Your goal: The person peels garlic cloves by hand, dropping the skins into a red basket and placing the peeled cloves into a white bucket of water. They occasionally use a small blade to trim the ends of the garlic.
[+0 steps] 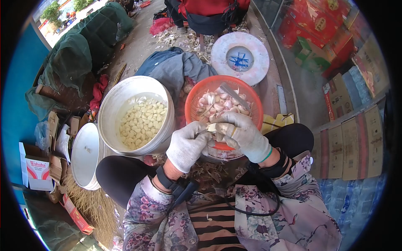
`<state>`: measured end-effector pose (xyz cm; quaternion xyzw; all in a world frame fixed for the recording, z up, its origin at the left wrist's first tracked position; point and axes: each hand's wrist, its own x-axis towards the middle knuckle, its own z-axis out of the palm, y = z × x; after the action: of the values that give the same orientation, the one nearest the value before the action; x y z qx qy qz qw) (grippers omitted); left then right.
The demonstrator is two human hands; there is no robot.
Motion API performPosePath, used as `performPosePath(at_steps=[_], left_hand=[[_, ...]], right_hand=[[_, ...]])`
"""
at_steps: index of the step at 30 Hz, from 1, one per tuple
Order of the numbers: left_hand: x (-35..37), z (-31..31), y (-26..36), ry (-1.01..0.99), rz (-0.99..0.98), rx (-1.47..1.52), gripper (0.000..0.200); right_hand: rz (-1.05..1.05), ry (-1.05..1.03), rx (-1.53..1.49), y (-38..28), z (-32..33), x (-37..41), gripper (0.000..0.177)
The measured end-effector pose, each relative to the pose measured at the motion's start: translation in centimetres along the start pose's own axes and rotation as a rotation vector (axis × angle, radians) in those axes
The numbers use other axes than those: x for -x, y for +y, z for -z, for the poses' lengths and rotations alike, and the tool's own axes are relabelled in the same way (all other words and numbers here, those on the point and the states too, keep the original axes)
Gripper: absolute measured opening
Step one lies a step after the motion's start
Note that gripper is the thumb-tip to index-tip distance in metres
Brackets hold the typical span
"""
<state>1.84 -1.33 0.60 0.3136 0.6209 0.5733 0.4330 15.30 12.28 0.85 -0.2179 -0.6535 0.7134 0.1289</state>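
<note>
My left hand (187,144) and my right hand (244,134), both in whitish work gloves, meet over the near rim of an orange basket (191,109). Between their closed fingertips is a small pale garlic clove (212,127). The basket holds many unpeeled pinkish cloves (220,101), and a flat metal blade (235,95) lies on them. To the left stands a white bucket (109,109) with peeled cloves (142,121) in liquid.
A second white bucket (85,155) is at the left, beside a straw broom (90,205). Beyond the basket sits a round white lid-like object (259,56) near grey-blue cloth (184,67). A person in red (213,10) is at the top. Cartons (356,144) stand right.
</note>
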Motion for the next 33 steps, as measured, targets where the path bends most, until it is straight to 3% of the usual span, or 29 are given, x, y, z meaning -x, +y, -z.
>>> performPosePath(at_steps=[7, 20, 28, 31, 33], left_hand=[[0.0, -0.1, 0.3, 0.026, -0.036, -0.103, 0.016], [-0.1, 0.0, -1.0, 0.064, -0.118, -0.136, 0.016], [0.1, 0.3, -0.2, -0.011, 0.038, 0.182, 0.021], [-0.1, 0.4, -0.5, 0.030, 0.012, 0.202, 0.020], [-0.3, 0.3, -0.9, 0.094, -0.028, 0.167, 0.019]], right_hand=[[0.089, 0.016, 0.004, 0.0, -0.3, -0.1, 0.018], [0.044, -0.004, 0.007, 0.2, -0.3, -0.1, 0.018], [-0.047, -0.105, -0.164, -0.2, 0.4, 0.1, 0.024], [0.142, 0.008, -0.048, 0.1, -0.7, -0.4, 0.024], [0.346, 0.110, 0.227, -0.3, -0.7, -0.2, 0.022]])
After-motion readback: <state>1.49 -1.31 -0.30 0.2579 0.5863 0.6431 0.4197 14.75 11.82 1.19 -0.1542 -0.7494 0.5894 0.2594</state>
